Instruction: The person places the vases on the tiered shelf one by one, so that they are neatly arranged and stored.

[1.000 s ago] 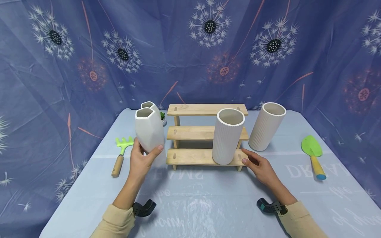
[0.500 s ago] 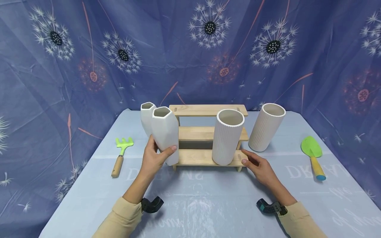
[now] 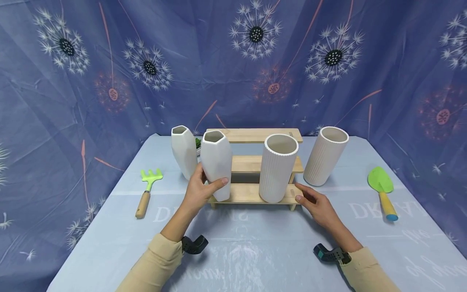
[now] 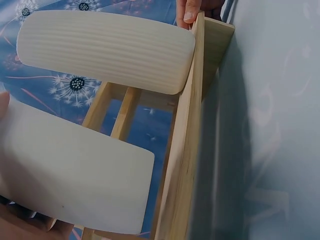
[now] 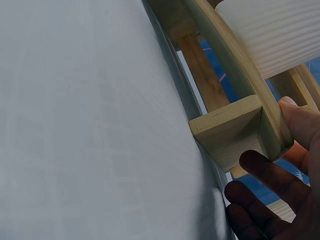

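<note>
Faceted white vase (image 3: 217,164) sat gripped in the left hand (image 3: 202,187) at the wooden step shelf's (image 3: 251,194) lowest step — the right hand (image 3: 316,202), fingers relaxed, touched that shelf's right end.

L hand (image 3: 202,187) curled in a grip; R hand (image 3: 316,202) fingers straight, prob. relaxed, forearms forward.

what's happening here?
A person's left hand grips a faceted white vase at the left end of a three-step wooden rack, its base at the lowest step. The right hand touches the rack's right end with its fingers. A ribbed vase stands on the lowest step. Another faceted vase and another ribbed one stand on the table, with a rake and trowel at the sides.
</note>
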A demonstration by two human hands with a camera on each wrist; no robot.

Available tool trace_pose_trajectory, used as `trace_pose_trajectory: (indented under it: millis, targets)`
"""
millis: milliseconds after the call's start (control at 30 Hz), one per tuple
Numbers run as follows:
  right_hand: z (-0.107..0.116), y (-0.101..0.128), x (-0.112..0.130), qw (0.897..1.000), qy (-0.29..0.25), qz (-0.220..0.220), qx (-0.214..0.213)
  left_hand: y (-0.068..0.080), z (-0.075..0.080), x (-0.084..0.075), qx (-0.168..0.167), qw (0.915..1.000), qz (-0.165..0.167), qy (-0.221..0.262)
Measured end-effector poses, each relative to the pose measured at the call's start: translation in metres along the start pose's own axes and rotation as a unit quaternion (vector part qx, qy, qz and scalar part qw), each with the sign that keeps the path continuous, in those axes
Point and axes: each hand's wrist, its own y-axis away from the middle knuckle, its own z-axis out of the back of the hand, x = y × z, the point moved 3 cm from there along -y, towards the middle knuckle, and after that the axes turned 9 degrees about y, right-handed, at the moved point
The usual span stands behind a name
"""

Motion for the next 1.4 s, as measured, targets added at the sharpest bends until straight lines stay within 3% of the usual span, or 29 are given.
trace_pose_trajectory:
  millis: [667,1400]
  targets:
    - [-0.001,0.000,-0.001,1.000,-0.007,0.003,-0.002,-0.016,-0.016,0.013,0.054,0.9975,0.041,0.019]
    - [0.000,0.000,-0.001,1.000,-0.007,0.010,-0.006,-0.020,-0.023,0.019,0.055,0.9967,0.059,-0.003]
